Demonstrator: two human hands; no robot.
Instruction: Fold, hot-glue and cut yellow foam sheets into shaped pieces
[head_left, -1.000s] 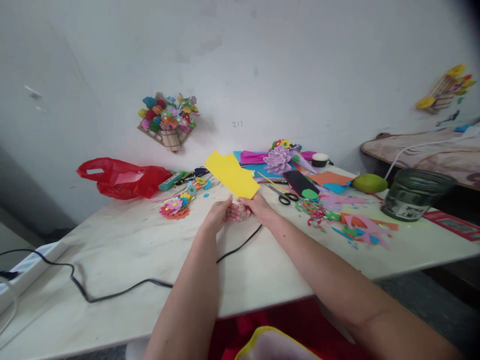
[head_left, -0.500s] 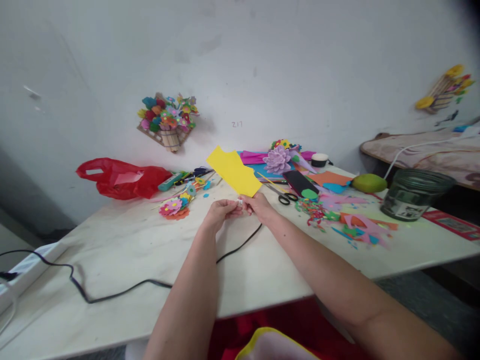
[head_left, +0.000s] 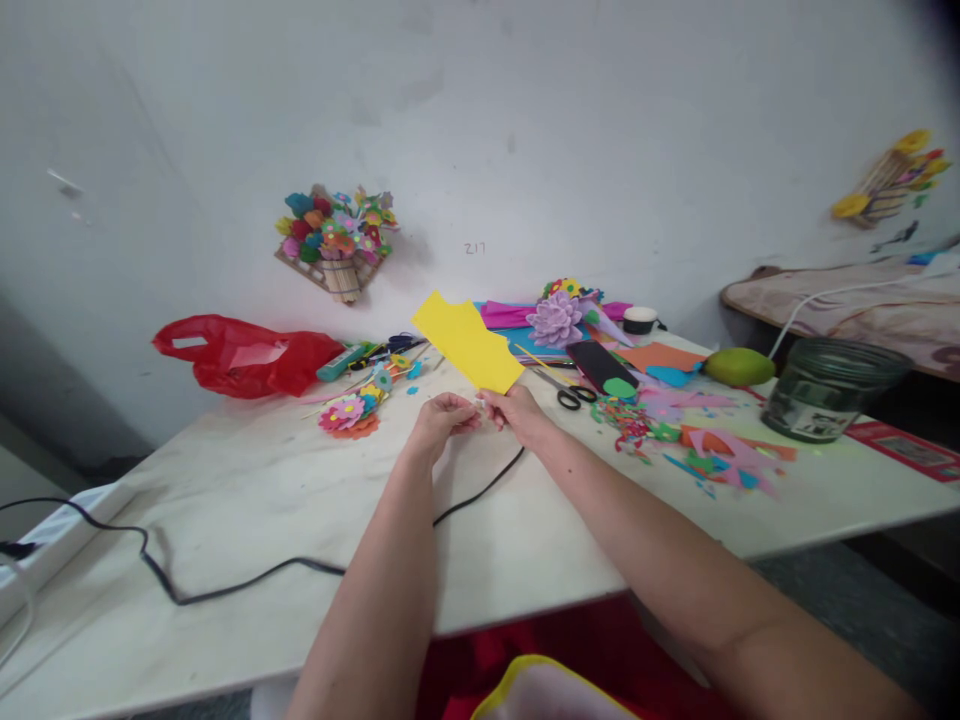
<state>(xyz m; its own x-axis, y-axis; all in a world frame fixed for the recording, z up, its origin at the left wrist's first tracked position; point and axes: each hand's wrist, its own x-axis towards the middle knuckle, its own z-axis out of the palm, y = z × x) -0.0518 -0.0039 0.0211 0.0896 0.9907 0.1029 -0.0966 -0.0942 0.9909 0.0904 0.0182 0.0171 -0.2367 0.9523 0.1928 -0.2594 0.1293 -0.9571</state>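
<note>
A yellow craft sheet (head_left: 472,342) with cut notches along its edge rises from my right hand (head_left: 511,408), whose fingers are closed on its lower corner. Close beside it, my left hand (head_left: 448,415) has thumb and fingers pinched together. A tiny whitish bit shows between the two hands' fingertips, too small to name. Both hands hover over the pale table (head_left: 247,490). Black-handled scissors (head_left: 574,397) lie just right of my right hand. Layered paper flowers (head_left: 351,412) lie to the left of my left hand.
A black cable (head_left: 247,578) runs across the table under my arms. On the right are colourful scraps (head_left: 720,465), a phone (head_left: 601,368) and a green glass jar (head_left: 821,395). A red plastic bag (head_left: 247,355) lies back left; a purple flower (head_left: 556,320) sits at the back.
My left fingertips have shifted very slightly back from the right ones. The yellow sheet stays held in my right hand, almost still.
</note>
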